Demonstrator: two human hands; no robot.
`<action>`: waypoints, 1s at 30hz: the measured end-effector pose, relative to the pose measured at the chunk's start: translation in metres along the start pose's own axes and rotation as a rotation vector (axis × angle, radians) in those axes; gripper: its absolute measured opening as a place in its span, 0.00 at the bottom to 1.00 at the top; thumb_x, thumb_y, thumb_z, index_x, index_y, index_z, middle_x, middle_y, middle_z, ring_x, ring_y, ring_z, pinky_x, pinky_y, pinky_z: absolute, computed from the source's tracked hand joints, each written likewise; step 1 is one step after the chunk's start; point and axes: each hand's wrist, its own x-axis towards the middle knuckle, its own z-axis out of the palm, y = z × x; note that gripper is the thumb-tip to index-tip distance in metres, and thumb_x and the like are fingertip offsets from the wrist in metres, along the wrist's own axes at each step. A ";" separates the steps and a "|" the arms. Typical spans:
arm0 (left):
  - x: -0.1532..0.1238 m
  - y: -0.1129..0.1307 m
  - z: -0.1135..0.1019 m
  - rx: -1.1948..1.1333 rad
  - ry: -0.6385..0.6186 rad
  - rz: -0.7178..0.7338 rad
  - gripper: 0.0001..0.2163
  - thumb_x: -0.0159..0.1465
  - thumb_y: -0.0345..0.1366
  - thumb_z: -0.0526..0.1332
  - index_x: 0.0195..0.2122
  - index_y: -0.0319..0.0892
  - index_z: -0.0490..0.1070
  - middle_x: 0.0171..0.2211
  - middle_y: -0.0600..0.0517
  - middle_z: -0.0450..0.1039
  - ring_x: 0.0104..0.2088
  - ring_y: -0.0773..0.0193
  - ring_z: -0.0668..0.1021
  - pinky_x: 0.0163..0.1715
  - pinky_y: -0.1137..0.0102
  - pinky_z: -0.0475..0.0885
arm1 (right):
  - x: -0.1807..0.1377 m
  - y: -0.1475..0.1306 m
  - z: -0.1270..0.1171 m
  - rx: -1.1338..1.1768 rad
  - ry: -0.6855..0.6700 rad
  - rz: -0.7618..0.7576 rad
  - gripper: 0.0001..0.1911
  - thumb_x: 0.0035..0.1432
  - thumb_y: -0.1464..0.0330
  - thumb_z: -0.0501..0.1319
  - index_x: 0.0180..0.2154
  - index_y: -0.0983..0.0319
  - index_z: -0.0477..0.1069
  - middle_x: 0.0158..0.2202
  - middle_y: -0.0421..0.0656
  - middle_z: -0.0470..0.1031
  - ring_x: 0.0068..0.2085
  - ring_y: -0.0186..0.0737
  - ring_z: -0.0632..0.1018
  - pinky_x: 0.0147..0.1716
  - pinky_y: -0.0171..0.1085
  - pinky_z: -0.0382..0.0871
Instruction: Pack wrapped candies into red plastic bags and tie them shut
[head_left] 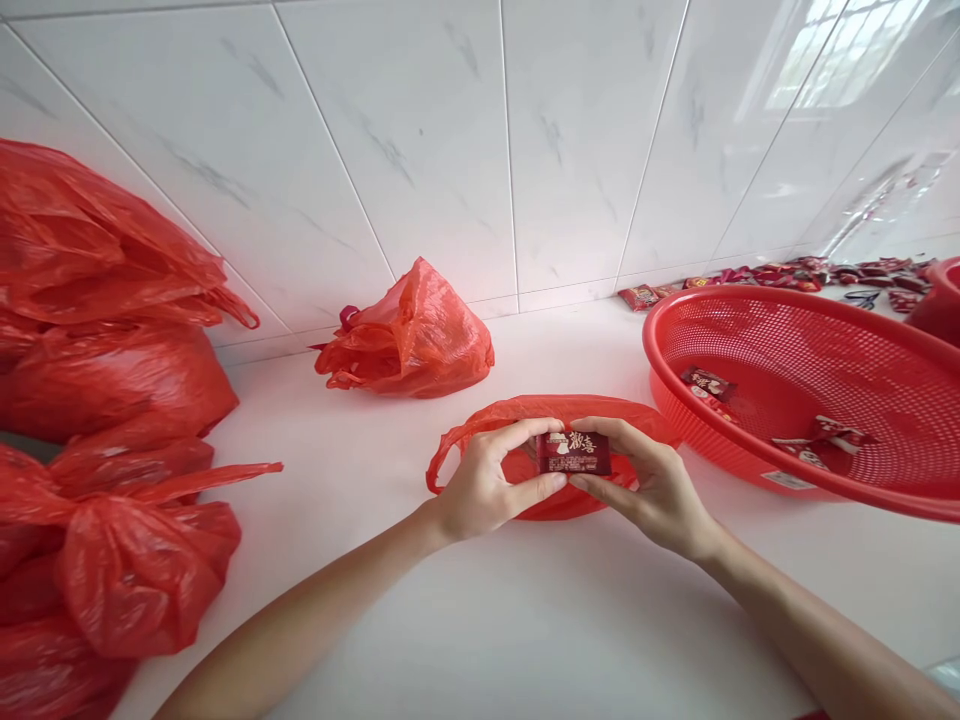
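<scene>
A small dark red packet (574,453) with white lettering is held between both hands above an open red plastic bag (480,425) lying on the white counter. My left hand (486,482) pinches the packet's left end with thumb and fingers. Its right end is pinched by my right hand (649,487) in the same way. The bag's mouth gapes under the packet.
A red mesh basket (787,345) with a few wrapped sweets stands at the right. A knotted red bag (409,335) sits by the tiled wall. Several filled red bags (112,400) pile up at the left. Loose sweets (795,272) lie along the wall at the far right.
</scene>
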 end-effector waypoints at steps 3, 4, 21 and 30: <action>0.000 0.000 0.000 0.006 -0.007 0.009 0.20 0.62 0.38 0.69 0.55 0.44 0.74 0.49 0.49 0.79 0.49 0.59 0.80 0.53 0.66 0.77 | 0.000 -0.001 0.000 -0.018 0.007 0.007 0.18 0.60 0.65 0.69 0.51 0.57 0.73 0.44 0.45 0.82 0.42 0.45 0.84 0.43 0.42 0.83; 0.000 0.000 0.000 0.008 -0.007 0.010 0.20 0.62 0.38 0.69 0.55 0.44 0.74 0.49 0.49 0.79 0.49 0.59 0.80 0.52 0.65 0.77 | 0.000 -0.001 0.000 -0.026 0.010 0.009 0.18 0.60 0.64 0.69 0.51 0.57 0.73 0.44 0.45 0.83 0.42 0.45 0.84 0.42 0.42 0.83; 0.002 0.003 -0.005 0.056 -0.033 0.045 0.17 0.61 0.36 0.69 0.52 0.43 0.75 0.44 0.49 0.81 0.44 0.60 0.81 0.49 0.66 0.77 | -0.001 0.002 -0.001 -0.134 -0.007 -0.053 0.17 0.60 0.66 0.68 0.51 0.55 0.72 0.44 0.42 0.83 0.42 0.43 0.84 0.41 0.38 0.82; 0.005 0.009 -0.006 0.112 -0.018 0.144 0.14 0.60 0.33 0.70 0.47 0.42 0.77 0.41 0.50 0.82 0.39 0.62 0.82 0.44 0.70 0.78 | -0.002 -0.001 -0.002 -0.133 -0.026 -0.062 0.13 0.61 0.69 0.68 0.47 0.56 0.72 0.39 0.40 0.81 0.36 0.38 0.82 0.38 0.33 0.79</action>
